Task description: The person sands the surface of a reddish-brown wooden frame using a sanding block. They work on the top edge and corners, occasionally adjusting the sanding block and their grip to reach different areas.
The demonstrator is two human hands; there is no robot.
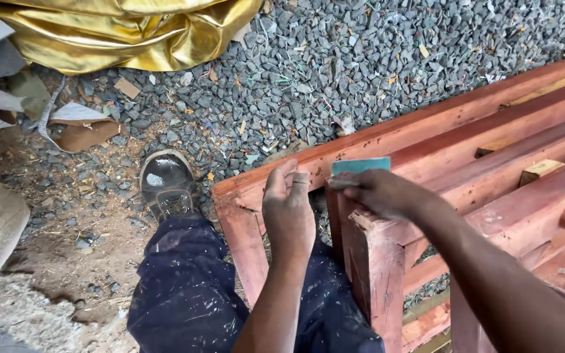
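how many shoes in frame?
1. A worn dark shoe sits on the gravel, left of the reddish wooden frame and just left of the left hand. A second shoe may be hidden under the frame or legs.

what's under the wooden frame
Grey gravel shows through the gaps in the red wooden frame, plus a pale slat low down. The rails, the right hand and left hand cover the rest.

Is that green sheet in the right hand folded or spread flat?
Cannot tell for sure. The green sheet stands upright, pinched by the right hand against the red wood frame; only its top shows.
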